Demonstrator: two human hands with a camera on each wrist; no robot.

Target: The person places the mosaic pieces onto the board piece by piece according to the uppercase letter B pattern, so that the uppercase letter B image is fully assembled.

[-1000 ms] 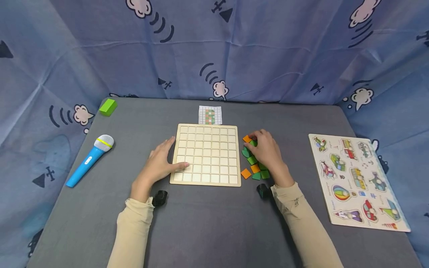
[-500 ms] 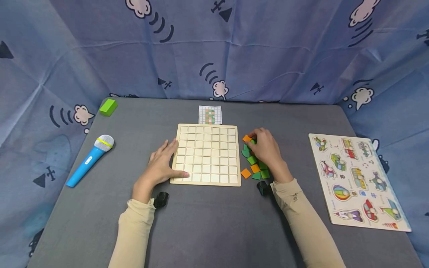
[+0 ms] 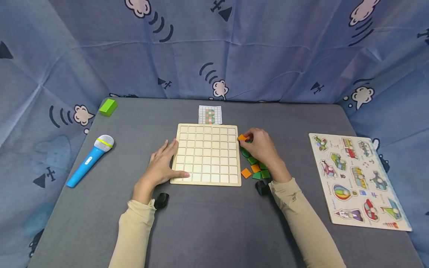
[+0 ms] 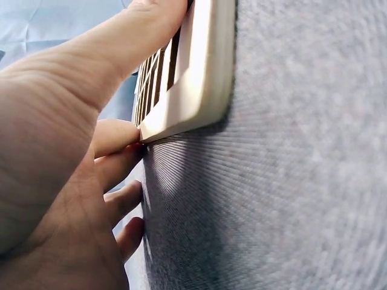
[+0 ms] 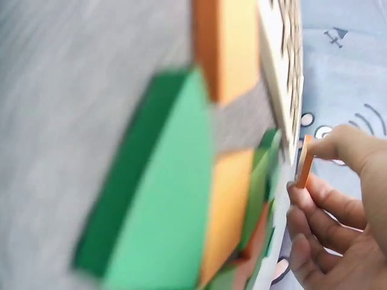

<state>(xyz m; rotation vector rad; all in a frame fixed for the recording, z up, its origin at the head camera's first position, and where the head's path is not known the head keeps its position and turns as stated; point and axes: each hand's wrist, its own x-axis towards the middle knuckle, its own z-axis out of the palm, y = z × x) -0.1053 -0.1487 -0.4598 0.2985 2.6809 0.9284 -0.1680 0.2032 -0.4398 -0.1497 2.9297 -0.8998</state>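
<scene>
From above, a person's two bare hands work at a grey table (image 3: 214, 223), both forearms reaching forward in beige sleeves (image 3: 134, 236). The left hand (image 3: 160, 163) lies at the left side of a pale wooden grid board (image 3: 207, 160), fingers fairly straight and pointing away from the person, thumb stretched sideways over the lower left squares; it braces the board without gripping it. The right hand (image 3: 264, 147) bends in from the right, pinching one orange tile (image 3: 242, 137) between thumb and fingers — the tile is just beside the board's upper right edge, and the wrist view shows it tilted on edge.

There is one grid board, seven squares across and seven deep, lying flat in the middle. Besides the pinched tile, two loose orange tiles (image 3: 246, 173) show in the head view, among at least five green pieces (image 3: 265, 174) to the right of the board; the right hand covers part of this pile, so the full count is hard to tell.

Around them: one small pattern card (image 3: 210, 115) behind the board, one blue toy microphone (image 3: 89, 160) and one green block (image 3: 108, 107) at left, and one picture puzzle (image 3: 350, 204) at right.
</scene>
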